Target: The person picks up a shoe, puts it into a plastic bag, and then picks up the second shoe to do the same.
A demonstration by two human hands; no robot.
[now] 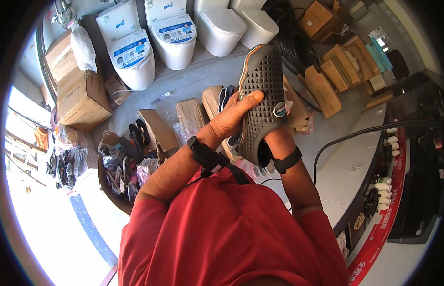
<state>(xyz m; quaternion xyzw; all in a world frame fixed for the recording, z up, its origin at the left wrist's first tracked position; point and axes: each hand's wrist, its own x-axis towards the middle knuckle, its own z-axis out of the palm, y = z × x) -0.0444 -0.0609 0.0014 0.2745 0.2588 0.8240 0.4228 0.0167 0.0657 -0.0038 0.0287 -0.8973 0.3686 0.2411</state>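
Note:
A dark grey perforated clog (263,78) with an orange line along its sole edge and a round blue badge is held up, toe away from me. My left hand (240,109) grips its left side, thumb pressed on the perforated upper; the fingers are hidden behind it. My right hand is inside the clog through the heel opening, so only the wrist (279,141) shows and its fingers are hidden. Black bands are on both wrists. Below and behind the clog are dark blue striped footwear (226,97) and long cardboard boxes (212,103).
An open carton (111,195) of sandals and shoes stands at left, near large cardboard boxes (82,100). Several white toilets (132,59) line the back. Flattened cardboard (324,91) and black coiled hose (293,39) lie back right. A white cabinet (345,168) with a cable above stands right.

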